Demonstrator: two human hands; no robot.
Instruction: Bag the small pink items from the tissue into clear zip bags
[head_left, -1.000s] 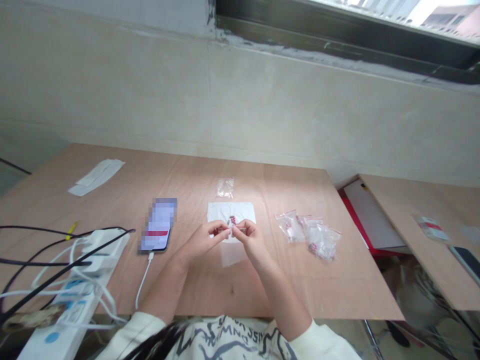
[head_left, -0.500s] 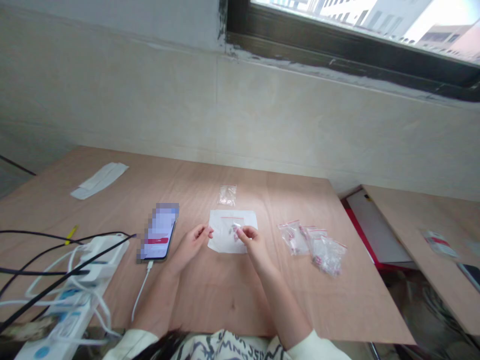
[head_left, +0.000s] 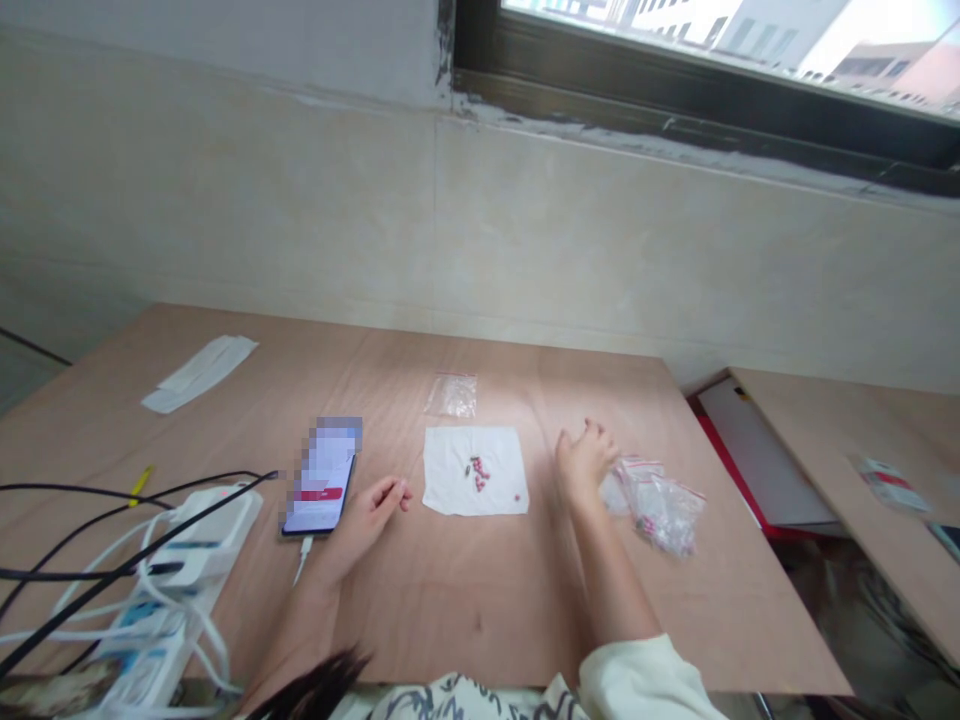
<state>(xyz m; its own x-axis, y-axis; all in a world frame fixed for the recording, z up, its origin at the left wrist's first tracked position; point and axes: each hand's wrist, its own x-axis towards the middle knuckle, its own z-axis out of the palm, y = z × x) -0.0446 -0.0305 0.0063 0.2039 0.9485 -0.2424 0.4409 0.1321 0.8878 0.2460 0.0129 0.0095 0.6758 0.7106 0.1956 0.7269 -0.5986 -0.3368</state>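
Note:
A white paper sheet (head_left: 475,488) lies flat mid-table, with a small cluster of tiny red and dark beads (head_left: 477,473) on it and one red bead (head_left: 517,497) near its right edge. My right hand (head_left: 585,462) is raised at the right, fingers loosely apart, beside a pile of small zip bags (head_left: 660,512) with red-edged seals and pink contents. My left hand (head_left: 379,505) rests loosely curled, holding nothing, between the sheet and a pixelated phone (head_left: 324,478). A flat clear bag (head_left: 451,396) lies beyond the sheet.
A white power strip (head_left: 180,570) with tangled black and white cables sits at the left. A charging cable (head_left: 301,560) runs into the phone. A folded white paper (head_left: 201,373) and a yellow pen (head_left: 140,485) lie on the table. A second table (head_left: 825,430) stands at the right.
My hands have come apart: the left moved toward the phone and the right moved over to the bags. Small beads now lie visible on the sheet, and the view tilted slightly.

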